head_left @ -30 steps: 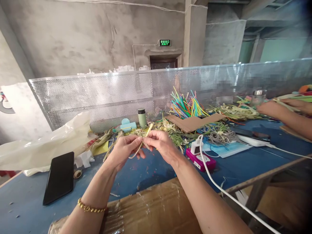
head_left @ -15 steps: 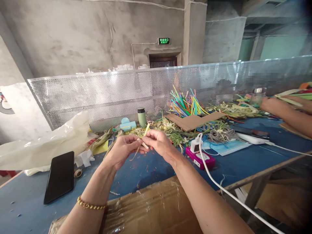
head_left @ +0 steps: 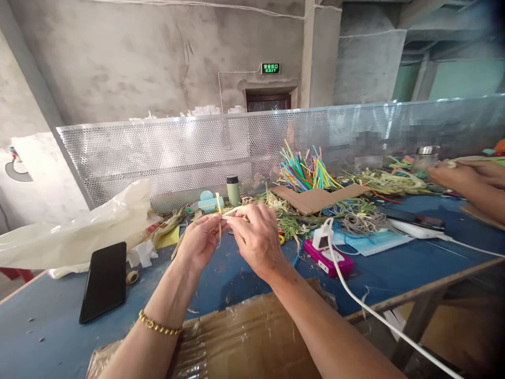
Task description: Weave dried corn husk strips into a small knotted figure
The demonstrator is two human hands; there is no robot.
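Pale yellowish strips, like dried husk or straw, cross between my hands above the blue table (head_left: 221, 281). One strip (head_left: 219, 202) stands upright from the fingertips of my left hand (head_left: 200, 238), which pinches it where the strips cross; its lower end hangs below. My right hand (head_left: 256, 234) is closed with the thumb and fingers pinching a strip that runs sideways from the crossing. The fingertips of both hands nearly meet. Behind them lies a heap of green and yellow plant strips (head_left: 290, 227).
Left lie a black phone (head_left: 103, 281) and plastic sheeting (head_left: 87, 229). A green bottle (head_left: 233, 191), colourful pipe cleaners (head_left: 307, 171) and cardboard (head_left: 321, 199) stand behind. Right are a magenta power strip (head_left: 331, 258) with a white cable and a co-worker's hands (head_left: 461, 176). Cardboard (head_left: 240, 342) lies nearest me.
My right hand has turned over, its back now facing up, and pinches a sideways strip. The strip at my left fingertips now stands upright. The view has shifted slightly left.
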